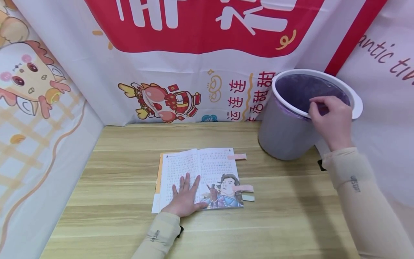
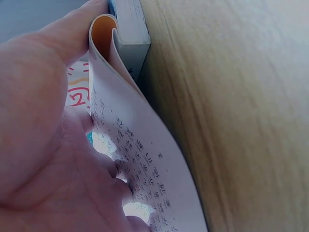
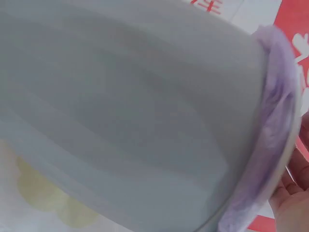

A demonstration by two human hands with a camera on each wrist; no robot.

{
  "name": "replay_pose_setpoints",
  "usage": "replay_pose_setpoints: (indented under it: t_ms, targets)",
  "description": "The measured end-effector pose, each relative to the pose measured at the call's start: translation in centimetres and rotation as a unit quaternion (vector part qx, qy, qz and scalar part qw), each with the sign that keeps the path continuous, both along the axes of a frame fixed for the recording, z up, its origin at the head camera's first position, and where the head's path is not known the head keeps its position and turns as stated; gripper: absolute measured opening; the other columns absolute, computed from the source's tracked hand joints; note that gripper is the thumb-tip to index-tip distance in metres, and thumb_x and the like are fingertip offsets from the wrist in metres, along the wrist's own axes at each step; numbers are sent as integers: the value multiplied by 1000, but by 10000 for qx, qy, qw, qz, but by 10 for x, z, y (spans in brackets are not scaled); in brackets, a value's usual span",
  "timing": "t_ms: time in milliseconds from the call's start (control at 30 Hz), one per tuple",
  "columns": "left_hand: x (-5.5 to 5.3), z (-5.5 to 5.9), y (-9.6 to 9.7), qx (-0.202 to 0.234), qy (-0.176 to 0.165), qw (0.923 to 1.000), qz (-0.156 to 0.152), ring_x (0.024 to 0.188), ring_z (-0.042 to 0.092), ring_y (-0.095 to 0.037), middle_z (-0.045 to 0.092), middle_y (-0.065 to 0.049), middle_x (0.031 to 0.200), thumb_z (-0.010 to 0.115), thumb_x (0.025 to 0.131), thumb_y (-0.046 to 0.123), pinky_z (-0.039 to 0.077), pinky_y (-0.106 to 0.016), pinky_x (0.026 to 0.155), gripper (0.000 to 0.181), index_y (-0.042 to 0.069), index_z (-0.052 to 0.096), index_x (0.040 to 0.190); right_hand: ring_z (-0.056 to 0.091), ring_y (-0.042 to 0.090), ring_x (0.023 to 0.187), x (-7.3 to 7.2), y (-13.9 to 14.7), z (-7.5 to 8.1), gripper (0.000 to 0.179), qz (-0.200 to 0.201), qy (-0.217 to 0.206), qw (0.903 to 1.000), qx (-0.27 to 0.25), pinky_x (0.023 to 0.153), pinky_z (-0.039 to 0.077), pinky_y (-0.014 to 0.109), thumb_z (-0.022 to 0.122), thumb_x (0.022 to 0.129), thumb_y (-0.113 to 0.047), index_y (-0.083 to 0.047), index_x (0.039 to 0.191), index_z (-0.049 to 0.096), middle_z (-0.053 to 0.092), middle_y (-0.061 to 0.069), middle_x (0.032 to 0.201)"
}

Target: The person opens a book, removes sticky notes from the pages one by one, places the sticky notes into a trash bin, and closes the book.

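Observation:
An open book lies on the wooden table, with a coloured portrait on its right page. My left hand rests on the pages, fingers spread. In the left wrist view, one page bows up in a curl beside that hand. Two pink sticky tabs and a pale green tab stick out from the book's right edge. Over the mouth of a grey trash bin is my right hand, fingers bent and thumb near the index fingertip. Whether anything is between them cannot be seen.
The bin stands at the table's back right, with a purple liner folded over its lip under a white rim. Printed cloth hangs behind the table, and more patterned cloth hangs on the left.

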State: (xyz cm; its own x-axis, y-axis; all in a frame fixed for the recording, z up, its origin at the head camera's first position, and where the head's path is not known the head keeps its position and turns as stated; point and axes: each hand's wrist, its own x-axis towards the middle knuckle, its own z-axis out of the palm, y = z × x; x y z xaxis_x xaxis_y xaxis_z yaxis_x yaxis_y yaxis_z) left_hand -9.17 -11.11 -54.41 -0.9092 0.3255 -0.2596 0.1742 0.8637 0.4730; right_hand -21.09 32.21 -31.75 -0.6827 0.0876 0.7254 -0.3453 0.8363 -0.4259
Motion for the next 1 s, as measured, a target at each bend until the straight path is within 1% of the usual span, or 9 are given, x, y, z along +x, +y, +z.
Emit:
replay_pose_setpoints:
  t_ms: [67, 133, 200, 300, 367, 500, 633, 867, 1000]
  targets:
    - [0, 0, 0, -7, -16, 10000, 7, 146, -9, -46, -11, -25, 161, 66, 84, 64, -3, -73, 109, 105, 18, 10, 161, 51, -5, 80, 6, -3, -4, 18, 118, 260, 9996, 0, 76, 35, 4, 65, 90, -12, 0, 97, 77, 72, 16, 91]
    - [0, 0, 0, -18, -30, 10000, 12, 146, -10, -45, -11, -25, 161, 66, 84, 64, -3, -73, 109, 105, 18, 9, 161, 54, -3, 80, 13, -7, -6, 16, 190, 377, 9991, -14, 76, 36, 4, 66, 89, -11, 0, 96, 77, 72, 16, 90]
    - [0, 0, 0, -41, -31, 10000, 6, 146, -9, -46, -11, -26, 161, 65, 84, 64, -3, -73, 109, 105, 18, 9, 161, 61, 10, 82, 20, -10, -8, 16, 248, 444, 9987, 82, 78, 36, 5, 67, 89, -11, 0, 96, 77, 72, 16, 90]
    - [1, 0, 0, -23, 13, 10000, -22, 146, -8, -47, -9, -27, 161, 66, 85, 63, -2, -74, 109, 105, 17, 10, 161, 64, 31, 85, 30, -14, -10, 17, 327, 515, 9980, 164, 82, 37, 10, 66, 89, -12, 0, 96, 77, 73, 16, 92]
    - [1, 1, 0, -12, 37, 10000, -43, 146, -7, -48, -8, -28, 161, 66, 85, 62, -2, -74, 108, 104, 16, 11, 160, 64, 35, 86, 37, -17, -13, 17, 373, 583, 9974, 207, 83, 37, 13, 66, 89, -12, -1, 96, 77, 73, 16, 92]
    - [1, 1, 0, -39, 29, 10000, -65, 146, -7, -48, -8, -28, 160, 66, 85, 63, -2, -74, 108, 105, 16, 10, 161, 63, 33, 84, 48, -22, -24, 15, 507, 737, 9959, 89, 85, 37, 13, 67, 87, -10, -1, 95, 77, 73, 15, 90]
    - [0, -2, 0, -56, 0, 10000, -51, 146, -9, -47, -10, -26, 161, 65, 85, 64, -2, -74, 109, 105, 18, 9, 161, 63, 34, 85, 58, -29, -38, 13, 647, 772, 9949, 103, 87, 36, 13, 69, 85, -5, 0, 93, 76, 73, 16, 91]
    - [-2, -1, 0, 37, 27, 10000, -44, 146, -9, -47, -9, -27, 161, 66, 84, 63, -2, -74, 108, 105, 17, 11, 161, 64, 34, 87, 75, -43, -67, 13, 894, 614, 9941, 70, 87, 37, 13, 69, 84, -5, -1, 94, 76, 74, 14, 94]
    - [-1, 0, 0, 30, 15, 10000, -38, 146, -9, -47, -10, -27, 161, 66, 84, 63, -2, -74, 109, 105, 18, 10, 161, 65, 32, 89, 84, -48, -86, 14, 1010, 331, 9942, 138, 89, 38, 12, 68, 85, -6, -2, 96, 76, 74, 13, 96]
